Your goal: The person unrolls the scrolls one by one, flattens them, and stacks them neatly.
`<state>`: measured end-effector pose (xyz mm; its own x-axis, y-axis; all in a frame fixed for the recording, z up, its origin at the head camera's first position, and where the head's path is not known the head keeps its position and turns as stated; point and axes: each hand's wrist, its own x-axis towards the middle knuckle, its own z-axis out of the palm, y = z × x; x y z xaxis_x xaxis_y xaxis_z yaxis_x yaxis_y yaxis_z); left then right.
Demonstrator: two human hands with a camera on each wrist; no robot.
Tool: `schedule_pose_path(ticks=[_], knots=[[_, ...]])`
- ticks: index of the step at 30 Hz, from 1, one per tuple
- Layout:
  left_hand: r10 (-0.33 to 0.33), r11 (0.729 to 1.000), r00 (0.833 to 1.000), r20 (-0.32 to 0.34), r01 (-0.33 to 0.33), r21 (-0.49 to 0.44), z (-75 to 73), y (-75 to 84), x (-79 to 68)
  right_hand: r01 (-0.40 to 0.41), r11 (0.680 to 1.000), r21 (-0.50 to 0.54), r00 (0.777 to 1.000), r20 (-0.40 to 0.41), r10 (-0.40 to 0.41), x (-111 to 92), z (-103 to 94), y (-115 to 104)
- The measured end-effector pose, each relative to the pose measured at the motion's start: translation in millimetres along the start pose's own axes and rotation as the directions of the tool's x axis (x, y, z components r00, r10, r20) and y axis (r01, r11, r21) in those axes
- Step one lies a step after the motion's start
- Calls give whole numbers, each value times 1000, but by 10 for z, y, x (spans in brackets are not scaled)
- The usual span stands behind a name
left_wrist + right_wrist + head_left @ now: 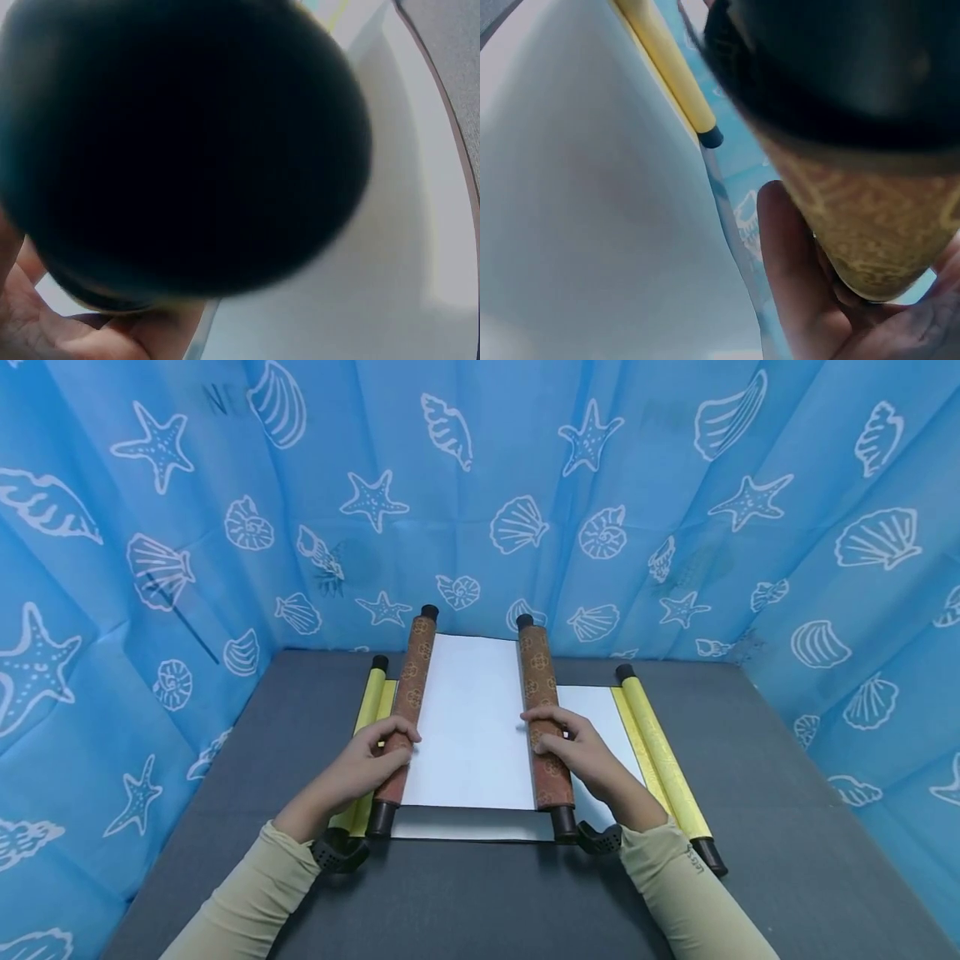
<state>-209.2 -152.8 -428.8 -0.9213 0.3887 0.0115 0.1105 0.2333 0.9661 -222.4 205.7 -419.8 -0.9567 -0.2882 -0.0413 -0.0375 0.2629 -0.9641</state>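
A brown patterned scroll (409,693) is partly unrolled, white paper (480,718) stretching between its two rolled ends. My left hand (375,756) grips the left roll, whose blurred dark end knob (187,150) fills much of the left wrist view. The right roll (540,677) is in the grip of my right hand (581,747), its fingers curled round the patterned part (877,225) in the right wrist view. Beneath lies a yellow scroll (663,752), opened wider, with its white sheet (600,718) partly covered by the brown one.
A dark grey cloth (465,902) covers the table. Blue curtains (480,485) with white shells and starfish hang behind it and at both sides. The yellow scroll's left roll (371,702) lies just beside the brown left roll.
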Motion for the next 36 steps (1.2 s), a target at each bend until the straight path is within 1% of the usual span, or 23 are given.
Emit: schedule_pose_path(ticks=[4, 7, 11, 14, 20, 22, 26, 29, 31, 36], knots=[[17, 999, 999, -33, -15, 41, 5, -26, 2, 0, 1000, -24, 1000, 3, 0, -4, 17, 9], [29, 998, 999, -42, -26, 64, 5, -35, 6, -10, 1000, -29, 1000, 16, 10, -7, 4, 14], [37, 998, 999, -34, -36, 44, -16, -34, 15, -9, 1000, -15, 1000, 26, 9, -19, -54, 1], [30, 999, 999, -42, -29, 45, -47, -24, 20, -4, 1000, 2, 1000, 21, 3, -24, -121, -18], [23, 995, 997, -74, -16, 102, -100, -29, 19, -18, 1000, 0, 1000, 10, 18, -20, -219, -32], [24, 996, 997, -74, -18, 91, -102, -36, 20, -23, 1000, -6, 1000, -6, 23, -15, -224, -35], [29, 998, 998, -64, -26, 54, -88, -57, 24, -10, 998, -65, 999, -36, 8, -18, -213, -34], [38, 999, 998, -54, -37, 30, -78, -61, 21, 4, 995, -95, 1000, -31, -7, -27, -218, -27], [47, 999, 998, -51, -46, 21, -78, -60, 20, 9, 996, -91, 1000, -20, -11, -30, -226, -24], [82, 995, 993, -81, -77, 64, -112, -43, 10, 17, 996, -91, 1000, 1, -17, -44, -268, -32]])
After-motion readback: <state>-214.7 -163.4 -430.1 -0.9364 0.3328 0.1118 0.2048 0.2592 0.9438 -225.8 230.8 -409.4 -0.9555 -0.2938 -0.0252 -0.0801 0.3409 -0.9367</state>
